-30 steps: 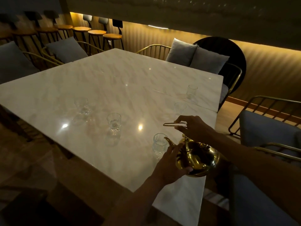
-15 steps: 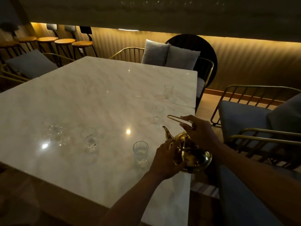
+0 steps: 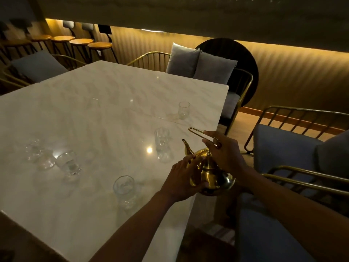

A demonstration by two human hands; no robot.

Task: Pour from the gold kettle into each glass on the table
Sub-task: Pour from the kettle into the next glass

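**Kettle lifted upright and carried on toward the next glass**

The gold kettle (image 3: 209,173) now sits nearly upright between both hands at the right edge of the marble table (image 3: 94,103), its spout (image 3: 187,147) raised and aimed at the glass standing ahead (image 3: 161,143). A second ago that spout dipped at the rim of the nearest glass (image 3: 123,190), which now lies well to the left of the kettle. The right hand (image 3: 224,156) has its fingers curled shut round the wire handle (image 3: 203,136); the left hand (image 3: 181,178) cups the kettle's belly, fingers (image 3: 188,160) spread flat against the metal. The pour at the near glass appears over, and the next one looks set to begin, though how much each glass holds cannot be told in this dim light. Two more glasses (image 3: 69,165) stand clustered at the left, another (image 3: 184,110) farther up the table.
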